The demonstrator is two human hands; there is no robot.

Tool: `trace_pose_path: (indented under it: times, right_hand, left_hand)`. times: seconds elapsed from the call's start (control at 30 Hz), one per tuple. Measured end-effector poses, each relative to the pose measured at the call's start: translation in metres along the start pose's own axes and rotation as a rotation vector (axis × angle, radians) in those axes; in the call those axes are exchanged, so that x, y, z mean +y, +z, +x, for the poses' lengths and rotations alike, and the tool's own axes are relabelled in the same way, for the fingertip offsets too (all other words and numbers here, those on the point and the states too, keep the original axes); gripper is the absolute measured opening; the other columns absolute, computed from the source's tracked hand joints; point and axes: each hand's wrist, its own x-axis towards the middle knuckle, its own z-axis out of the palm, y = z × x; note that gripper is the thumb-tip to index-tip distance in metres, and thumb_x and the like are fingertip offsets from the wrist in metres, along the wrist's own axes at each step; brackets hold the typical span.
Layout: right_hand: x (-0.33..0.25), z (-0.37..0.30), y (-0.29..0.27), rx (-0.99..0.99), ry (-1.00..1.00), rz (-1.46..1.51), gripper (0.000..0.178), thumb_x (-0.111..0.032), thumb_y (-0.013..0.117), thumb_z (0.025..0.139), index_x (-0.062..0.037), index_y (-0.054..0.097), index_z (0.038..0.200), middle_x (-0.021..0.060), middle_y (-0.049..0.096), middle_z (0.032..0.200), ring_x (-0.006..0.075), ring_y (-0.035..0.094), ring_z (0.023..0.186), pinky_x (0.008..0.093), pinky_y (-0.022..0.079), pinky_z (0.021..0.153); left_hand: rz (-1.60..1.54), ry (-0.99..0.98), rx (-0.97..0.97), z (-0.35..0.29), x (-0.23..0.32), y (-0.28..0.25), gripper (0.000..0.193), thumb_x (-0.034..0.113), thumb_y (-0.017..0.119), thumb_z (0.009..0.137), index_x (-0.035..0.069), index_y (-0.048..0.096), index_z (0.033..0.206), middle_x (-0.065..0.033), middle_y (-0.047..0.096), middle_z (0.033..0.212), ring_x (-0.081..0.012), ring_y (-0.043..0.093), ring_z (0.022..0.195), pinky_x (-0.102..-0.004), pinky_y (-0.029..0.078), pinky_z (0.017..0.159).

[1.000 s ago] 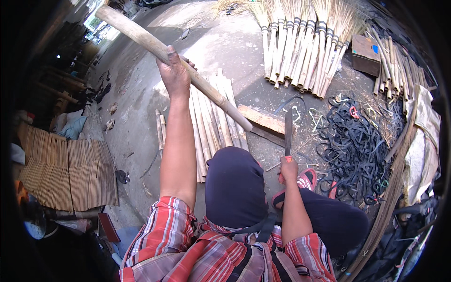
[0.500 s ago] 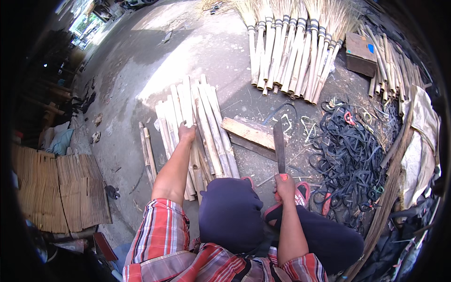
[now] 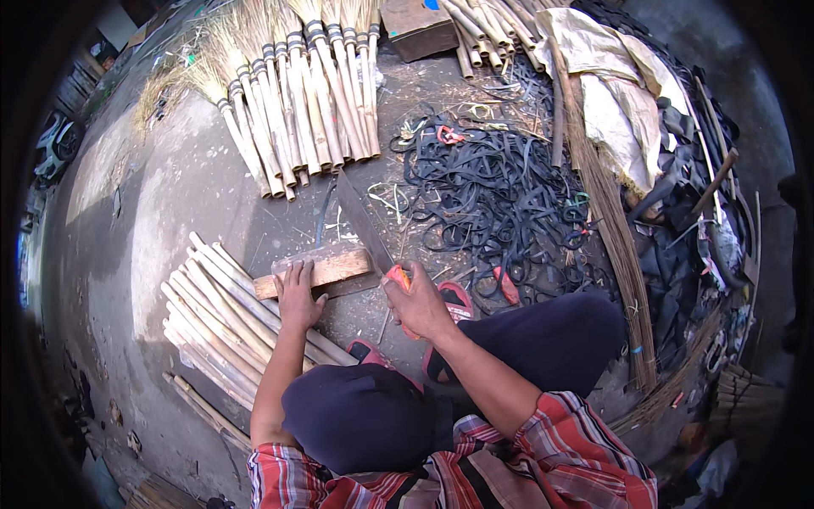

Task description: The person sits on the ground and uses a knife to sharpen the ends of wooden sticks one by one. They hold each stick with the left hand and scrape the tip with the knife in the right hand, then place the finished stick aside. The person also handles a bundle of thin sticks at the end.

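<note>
My right hand (image 3: 421, 304) is closed around the orange-red handle of a machete (image 3: 365, 219). Its broad dark blade points up and to the left, crossing the right end of a wooden block (image 3: 335, 268) in the picture. At the block's left end, my left hand (image 3: 298, 297) rests with fingers spread on the wood and the thumb out to the side. Left of that hand, a bundle of pale bamboo sticks (image 3: 219, 310) lies on the ground, some reaching under my left forearm.
Finished brooms with bamboo handles (image 3: 314, 110) lie ahead. A tangled heap of black rubber strips (image 3: 500, 187) spreads to the right. Beyond are a cardboard box (image 3: 417, 30), more bamboo poles (image 3: 492, 30) and a whitish sack (image 3: 623, 110). A long bundle of thin brown sticks (image 3: 623, 263) lies at right.
My left hand has left the bamboo sticks and moved right onto the wooden block. The machete, still in my right hand, now tilts leftward. The view has turned to the right.
</note>
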Motion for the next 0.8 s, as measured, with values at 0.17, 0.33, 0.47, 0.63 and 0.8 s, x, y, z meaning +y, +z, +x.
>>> trace_pose_path:
  times: [0.17,0.33,0.47,0.63,0.8]
  right_hand:
    - [-0.105,-0.071,-0.137,0.046,-0.202,0.307,0.044,-0.018,0.059,0.100,0.0033,0.044,0.136,0.0058,0.061,0.083,0.0077,0.056,0.062,0.0240,0.047,0.054]
    - [-0.125,-0.170,-0.272,0.513,-0.254,0.106,0.038,-0.022,0.058,0.103,0.0015,0.049,0.132,0.0075,0.062,0.085,0.0104,0.057,0.062,0.0255,0.049,0.059]
    - [-0.031,-0.227,-0.338,1.005,-0.111,-0.459,0.046,-0.025,0.062,0.099,0.0015,0.049,0.134,0.0185,0.069,0.098,0.0304,0.068,0.082,0.0393,0.054,0.074]
    - [0.113,-0.281,-0.350,1.158,0.346,-0.482,0.056,-0.032,0.067,0.093,0.0014,0.047,0.134,0.0296,0.068,0.113,0.0496,0.064,0.108,0.0514,0.050,0.092]
    - [0.207,-0.325,-0.315,1.058,0.720,-0.391,0.065,-0.034,0.068,0.091,-0.0011,0.041,0.140,0.0317,0.067,0.112,0.0500,0.064,0.108,0.0530,0.050,0.093]
  left_hand:
    - [0.178,-0.008,-0.073,0.032,0.005,0.012,0.085,0.023,0.085,0.072,0.016,0.045,0.146,-0.0087,0.055,0.141,-0.0296,0.047,0.138,-0.0573,0.019,0.124]
    - [0.113,0.034,-0.098,0.040,-0.003,0.001,0.072,0.022,0.086,0.072,0.013,0.052,0.135,-0.0117,0.059,0.136,-0.0338,0.053,0.130,-0.0568,0.033,0.115]
    - [-0.143,0.073,0.018,0.036,-0.002,-0.028,0.068,0.012,0.086,0.072,0.004,0.054,0.131,-0.0192,0.063,0.127,-0.0414,0.059,0.120,-0.0517,0.041,0.108]
    - [-0.543,0.153,0.211,0.051,-0.005,-0.086,0.068,0.006,0.083,0.080,-0.006,0.048,0.137,-0.0215,0.061,0.128,-0.0319,0.060,0.116,-0.0384,0.043,0.106]
    - [-0.725,0.201,0.251,0.070,0.025,-0.162,0.068,0.007,0.080,0.086,-0.007,0.044,0.141,-0.0192,0.058,0.132,-0.0276,0.058,0.117,-0.0373,0.044,0.105]
